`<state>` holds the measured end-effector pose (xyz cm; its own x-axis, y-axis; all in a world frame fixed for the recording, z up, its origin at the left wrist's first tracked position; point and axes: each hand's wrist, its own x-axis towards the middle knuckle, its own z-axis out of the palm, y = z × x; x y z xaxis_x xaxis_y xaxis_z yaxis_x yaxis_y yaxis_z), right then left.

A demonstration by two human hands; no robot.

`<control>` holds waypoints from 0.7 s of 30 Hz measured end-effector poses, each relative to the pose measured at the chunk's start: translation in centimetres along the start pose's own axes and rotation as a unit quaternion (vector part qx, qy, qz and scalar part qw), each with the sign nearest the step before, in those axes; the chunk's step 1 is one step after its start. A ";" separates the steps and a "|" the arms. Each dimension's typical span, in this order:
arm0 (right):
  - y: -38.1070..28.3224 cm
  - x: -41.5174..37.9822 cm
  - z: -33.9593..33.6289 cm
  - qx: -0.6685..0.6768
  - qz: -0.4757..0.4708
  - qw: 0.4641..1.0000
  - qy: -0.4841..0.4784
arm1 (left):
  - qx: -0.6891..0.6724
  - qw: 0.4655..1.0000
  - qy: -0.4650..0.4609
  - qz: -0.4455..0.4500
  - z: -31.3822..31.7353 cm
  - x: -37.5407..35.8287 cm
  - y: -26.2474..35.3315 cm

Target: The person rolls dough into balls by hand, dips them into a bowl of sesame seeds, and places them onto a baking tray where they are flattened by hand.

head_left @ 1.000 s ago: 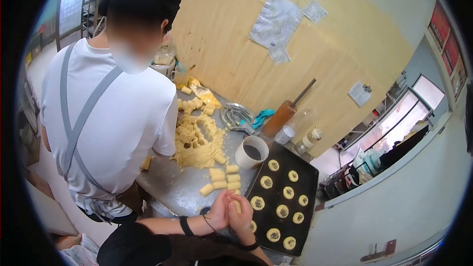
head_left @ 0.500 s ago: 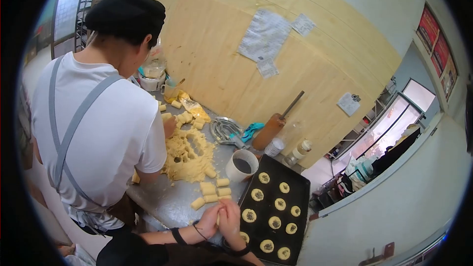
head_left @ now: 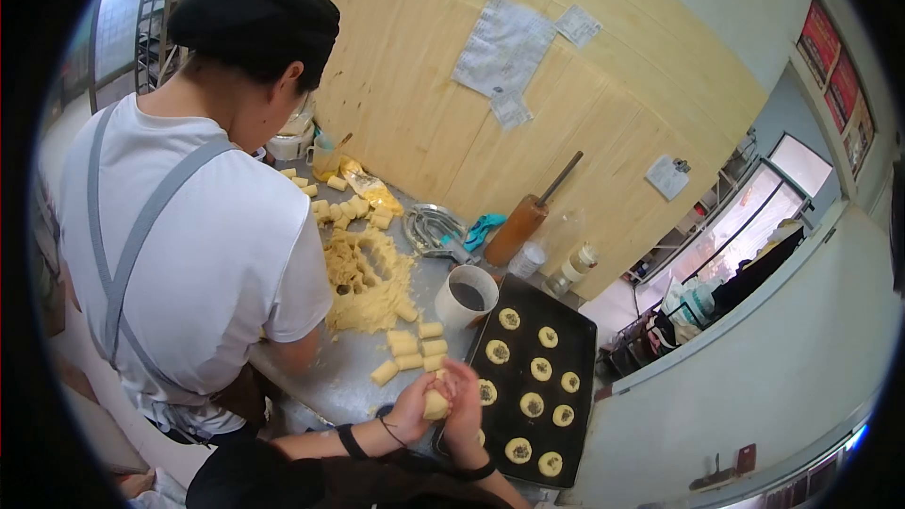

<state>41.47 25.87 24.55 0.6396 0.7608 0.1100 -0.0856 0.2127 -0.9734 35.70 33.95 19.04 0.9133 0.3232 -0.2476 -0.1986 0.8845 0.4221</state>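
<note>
My left hand (head_left: 412,412) is closed around a pale yellow piece of dough (head_left: 436,405) at the lower middle. Pressed against the same piece from the other side is my right hand (head_left: 462,407), its fingers curled and partly hiding it. Just beyond my hands, several short dough cylinders (head_left: 407,361) lie on the metal table (head_left: 339,386). To the right, a black baking tray (head_left: 571,344) holds rows of round flattened dough pieces (head_left: 540,369) with dark specks in their centres. A white tub (head_left: 452,304) with dark contents stands between the cylinders and the tray.
A co-worker in a white shirt (head_left: 203,236) and black cap stands at left, beside a large crumbly dough mass (head_left: 372,292). Against the wall are a metal mixer beater (head_left: 434,231), a blue cloth (head_left: 485,226), a brown rolling pin (head_left: 518,231) and a jar (head_left: 570,269).
My hands have parted slightly and tilted, so the dough between them now shows. The co-worker's arm has drawn back from the far dough pieces. The view has shifted a little.
</note>
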 end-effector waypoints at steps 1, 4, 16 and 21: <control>0.3 0.1 0.1 0.048 -0.017 0.998 0.043 | 0.015 0.998 -0.060 0.007 0.2 -0.6 0.4; 2.5 1.0 -0.4 0.145 -0.029 0.982 0.120 | 0.111 0.983 -0.029 0.145 4.8 -2.8 1.6; -6.5 1.2 2.5 0.031 -0.251 0.967 0.000 | 0.508 0.755 -0.173 0.377 4.9 -6.3 3.8; -2.9 -0.9 4.1 -0.147 -0.303 0.934 -0.116 | 0.390 0.808 -0.179 0.403 6.5 -7.5 7.5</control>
<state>38.01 27.03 28.08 0.3166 0.6756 0.6658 0.4736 0.4955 -0.7281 29.68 35.98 29.72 0.6703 0.4482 0.5914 -0.6236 -0.0917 0.7764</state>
